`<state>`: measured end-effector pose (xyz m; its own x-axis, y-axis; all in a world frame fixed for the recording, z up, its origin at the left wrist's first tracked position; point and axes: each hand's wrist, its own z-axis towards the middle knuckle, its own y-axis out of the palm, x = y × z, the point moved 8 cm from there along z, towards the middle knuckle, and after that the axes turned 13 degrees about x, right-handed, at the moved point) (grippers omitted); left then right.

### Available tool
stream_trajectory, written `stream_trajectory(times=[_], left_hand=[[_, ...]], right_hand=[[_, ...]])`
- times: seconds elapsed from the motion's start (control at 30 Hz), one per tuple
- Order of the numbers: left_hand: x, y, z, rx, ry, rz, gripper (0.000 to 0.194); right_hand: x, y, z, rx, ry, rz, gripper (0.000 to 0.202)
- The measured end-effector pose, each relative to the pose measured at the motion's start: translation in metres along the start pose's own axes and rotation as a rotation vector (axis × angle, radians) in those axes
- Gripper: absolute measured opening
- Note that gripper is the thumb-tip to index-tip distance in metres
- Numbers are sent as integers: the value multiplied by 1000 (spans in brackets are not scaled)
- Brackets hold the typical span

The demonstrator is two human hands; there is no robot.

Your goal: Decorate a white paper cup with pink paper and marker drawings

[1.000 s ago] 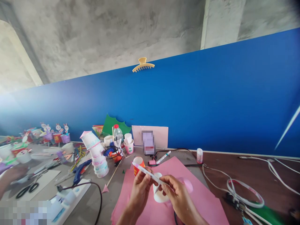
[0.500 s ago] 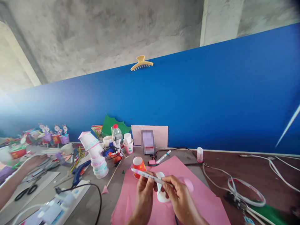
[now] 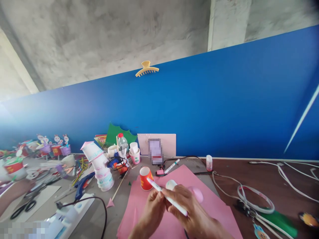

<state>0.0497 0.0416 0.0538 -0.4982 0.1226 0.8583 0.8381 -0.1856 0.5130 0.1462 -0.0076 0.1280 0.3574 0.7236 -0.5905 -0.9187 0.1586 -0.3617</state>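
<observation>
Both hands meet over the pink paper (image 3: 211,209), holding a white marker pen (image 3: 177,205) with a pinkish end pointing up and left. My left hand (image 3: 152,210) pinches it near its middle, thumb on top. My right hand (image 3: 185,204) closes around it farther back, its fingertips partly hidden. Behind my right hand a white rounded piece (image 3: 170,184) is partly covered. A pink rounded object (image 3: 196,194) lies just right of it. An orange-red paper cup (image 3: 146,179) with yellow marks stands upright beyond my left hand.
Stacked decorated cups (image 3: 103,176), a blue glue gun (image 3: 83,186) and a power strip (image 3: 74,212) stand to the left. Another person's arm (image 3: 15,196) reaches in there, near black-handled scissors (image 3: 23,209). A second marker (image 3: 172,166) lies behind; white cables (image 3: 256,199) lie right.
The pen has tilted more steeply, its rear end now lower and toward me. My right hand has turned over it, covering more of the white piece. The other person's arm has shifted left.
</observation>
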Motion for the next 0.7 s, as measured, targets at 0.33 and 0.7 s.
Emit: stream_trajectory(times=[0.33, 0.7], left_hand=[[-2, -25, 6, 31, 544, 870, 77], [-50, -58, 30, 112, 433, 1124, 94]], right_hand=[[43, -65, -4, 683, 418, 149, 26], [53, -69, -6, 808, 618, 314, 37]])
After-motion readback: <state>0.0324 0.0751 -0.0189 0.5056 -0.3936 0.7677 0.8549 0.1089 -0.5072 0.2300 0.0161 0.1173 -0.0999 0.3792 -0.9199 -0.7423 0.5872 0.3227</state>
